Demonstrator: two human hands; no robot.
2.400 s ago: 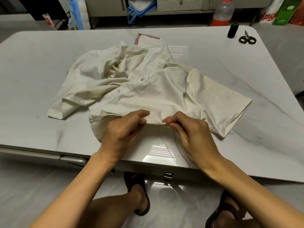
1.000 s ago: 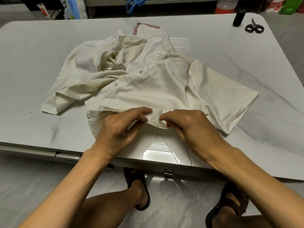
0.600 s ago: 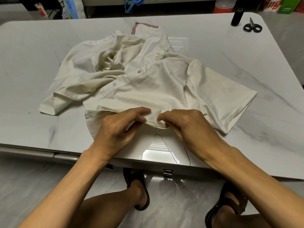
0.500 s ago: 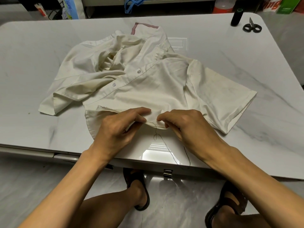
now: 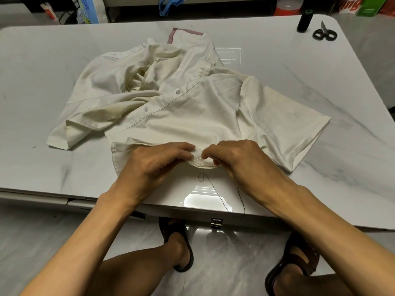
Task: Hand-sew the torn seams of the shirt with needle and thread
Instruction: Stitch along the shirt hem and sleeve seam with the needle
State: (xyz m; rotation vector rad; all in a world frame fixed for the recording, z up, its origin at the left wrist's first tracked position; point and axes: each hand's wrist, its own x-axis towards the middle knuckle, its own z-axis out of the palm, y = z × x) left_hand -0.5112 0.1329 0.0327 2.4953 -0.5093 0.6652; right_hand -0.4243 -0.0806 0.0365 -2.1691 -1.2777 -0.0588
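On the tabletop (image 5: 64,60) lay the crumpled shirt (image 5: 192,116). At the shirt's near hem the left hand (image 5: 154,165) pinched the fabric; beside it the right hand (image 5: 241,163), thread (image 5: 215,189) trailing below the hem, pinched the needle (image 5: 197,159).

We see a white marble-look table (image 5: 42,82), glossy, with a ceiling light reflected near its near edge. Black-handled scissors (image 5: 324,33) lie flat at the far right corner. A metal latch (image 5: 216,223) sits under the near edge, about centre. Past the far edge we have a printed plastic pack (image 5: 88,9) at left, a blue strap (image 5: 168,6) at centre, a red-labelled bottle (image 5: 285,7) and a green box (image 5: 370,6) at right. Two dark sandals (image 5: 179,244) rest on grey floor tiles (image 5: 32,231).
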